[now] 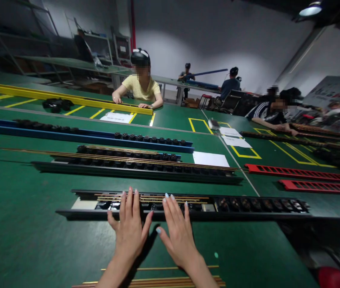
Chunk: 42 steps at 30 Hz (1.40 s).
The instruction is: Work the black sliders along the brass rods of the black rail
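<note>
A long black channel point(260, 216) lies across the green table in front of me, with dark round parts point(244, 204) in a row at its right portion. Several thin brass rods point(198, 199) rest along its middle. My left hand point(130, 230) lies over the channel's near wall, fingers spread, fingertips on or just above the rods. To its right, my right hand point(178, 232) reaches over the same channel with its fingers stretched out and thumb apart. Neither hand grips anything. More brass rods point(157, 282) lie on the table beneath my forearms.
Beyond are another black channel with rods point(145, 170), a blue channel point(97, 137), a white paper point(211, 159) and red slotted rails point(296, 172). A person in a yellow shirt point(142, 88) touches a yellow channel point(82, 100). Another person leans over the table at right.
</note>
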Motion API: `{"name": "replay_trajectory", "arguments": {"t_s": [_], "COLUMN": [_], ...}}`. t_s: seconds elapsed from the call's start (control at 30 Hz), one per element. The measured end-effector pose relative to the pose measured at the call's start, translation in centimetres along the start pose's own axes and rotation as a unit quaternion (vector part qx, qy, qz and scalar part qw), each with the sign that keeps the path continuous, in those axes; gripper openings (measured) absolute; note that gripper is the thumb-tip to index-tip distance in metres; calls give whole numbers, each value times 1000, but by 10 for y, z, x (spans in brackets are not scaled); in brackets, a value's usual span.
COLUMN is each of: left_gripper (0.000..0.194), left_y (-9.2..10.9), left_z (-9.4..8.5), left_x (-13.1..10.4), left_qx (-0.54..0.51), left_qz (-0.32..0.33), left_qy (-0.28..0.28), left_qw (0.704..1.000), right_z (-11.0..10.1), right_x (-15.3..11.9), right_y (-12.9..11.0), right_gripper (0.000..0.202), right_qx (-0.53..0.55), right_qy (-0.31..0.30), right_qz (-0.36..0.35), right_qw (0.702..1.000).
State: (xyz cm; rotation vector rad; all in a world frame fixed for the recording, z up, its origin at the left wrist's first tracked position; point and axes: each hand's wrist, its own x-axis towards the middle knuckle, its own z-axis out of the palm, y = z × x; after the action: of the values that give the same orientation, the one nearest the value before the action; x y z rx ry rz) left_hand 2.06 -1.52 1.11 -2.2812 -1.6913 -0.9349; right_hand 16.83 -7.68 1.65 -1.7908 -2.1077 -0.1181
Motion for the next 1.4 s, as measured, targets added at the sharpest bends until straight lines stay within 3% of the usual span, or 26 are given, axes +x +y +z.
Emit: {"name": "replay_trajectory", "arguments": {"t_s": [1.4], "left_gripper": [60], "left_y": [-41], "left_z": [-9], "left_x": [26], "left_qx": [-15], "left_qz": [-155], "left_qy": [21], "left_qw": [988], "right_z": [-2], "right_x": [0], "right_y": [0], "right_gripper": [66], "right_qx": [6], "right_qy": [-12], "right_qz": [5], "right_qw": [1000]}}
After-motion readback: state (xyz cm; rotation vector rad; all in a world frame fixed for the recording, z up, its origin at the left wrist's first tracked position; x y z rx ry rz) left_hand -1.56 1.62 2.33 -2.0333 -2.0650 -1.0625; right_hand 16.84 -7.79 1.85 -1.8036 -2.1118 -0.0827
